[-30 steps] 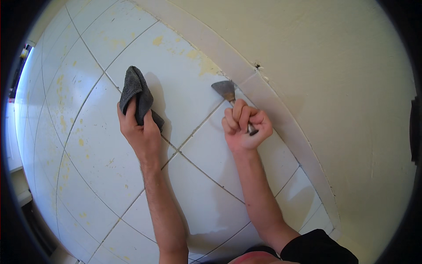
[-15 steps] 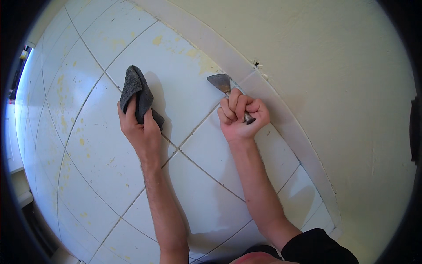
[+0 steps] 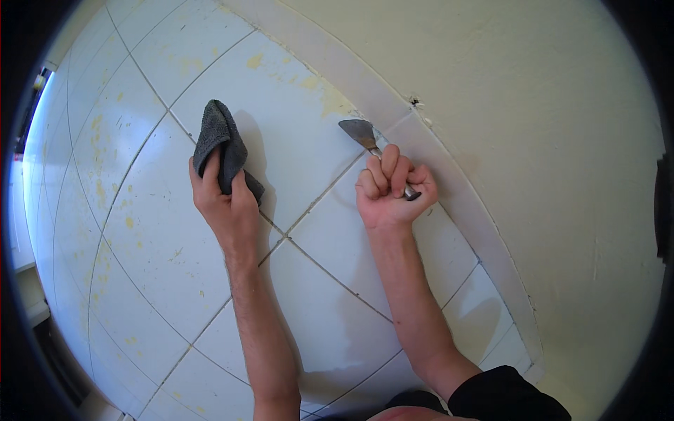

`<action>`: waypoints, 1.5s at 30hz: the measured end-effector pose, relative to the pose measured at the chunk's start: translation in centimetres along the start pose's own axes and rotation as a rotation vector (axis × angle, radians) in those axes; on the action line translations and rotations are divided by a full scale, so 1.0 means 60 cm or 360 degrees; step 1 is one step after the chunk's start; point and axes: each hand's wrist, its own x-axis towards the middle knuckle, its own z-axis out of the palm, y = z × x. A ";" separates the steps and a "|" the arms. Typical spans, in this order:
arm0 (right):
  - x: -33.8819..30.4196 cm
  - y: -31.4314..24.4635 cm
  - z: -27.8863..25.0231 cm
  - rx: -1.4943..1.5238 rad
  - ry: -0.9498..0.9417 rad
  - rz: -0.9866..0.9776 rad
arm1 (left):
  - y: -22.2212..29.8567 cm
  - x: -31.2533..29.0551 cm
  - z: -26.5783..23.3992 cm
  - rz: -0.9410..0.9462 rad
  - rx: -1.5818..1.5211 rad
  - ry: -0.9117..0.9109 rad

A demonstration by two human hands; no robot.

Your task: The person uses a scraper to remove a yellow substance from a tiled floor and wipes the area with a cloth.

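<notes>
A dark grey cloth (image 3: 220, 137) is bunched in my left hand (image 3: 226, 203), its folded tip pointing away from me. The hand is over the white tiled floor (image 3: 316, 274), left of a grout crossing. My right hand (image 3: 393, 186) is wrapped round the handle of a scraper (image 3: 359, 132), palm side up, near the skirting. The scraper's flat, worn metal blade points away to the left; the butt of its handle sticks out below my fingers. Whether the blade touches the tile I cannot tell.
Pale yellow patches (image 3: 337, 102) mark the tiles beside the skirting and at the left. A light tiled skirting (image 3: 449, 161) runs along the cream wall (image 3: 547, 140) at the right. A small broken spot (image 3: 414, 103) shows at the skirting's upper edge.
My right hand and the scraper have shifted slightly right and a little nearer to me. The left hand with the cloth has barely moved.
</notes>
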 end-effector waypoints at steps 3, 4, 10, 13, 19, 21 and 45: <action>0.010 0.007 -0.001 -0.0069 -0.0030 0.0045 | -0.005 -0.001 -0.002 0.0018 0.0024 0.0010; 0.012 0.009 0.000 -0.0143 -0.0087 0.0075 | -0.006 -0.001 -0.002 0.0022 0.0024 0.0016; -0.032 0.012 0.005 -0.0191 -0.0013 -0.0051 | 0.001 0.000 -0.004 -0.0001 -0.0033 -0.0010; -0.012 -0.001 -0.006 -0.0075 -0.0111 -0.0067 | 0.003 -0.002 -0.005 -0.0122 -0.0004 -0.0086; -0.004 0.001 0.005 -0.0215 -0.0070 -0.0045 | 0.001 0.000 -0.003 0.0006 -0.0002 -0.0002; -0.002 0.001 0.005 -0.0214 -0.0075 -0.0021 | -0.003 0.000 -0.004 0.0020 0.0001 0.0000; -0.022 -0.019 -0.006 -0.0085 -0.0337 -0.0108 | 0.001 -0.001 -0.002 -0.0017 -0.0013 -0.0012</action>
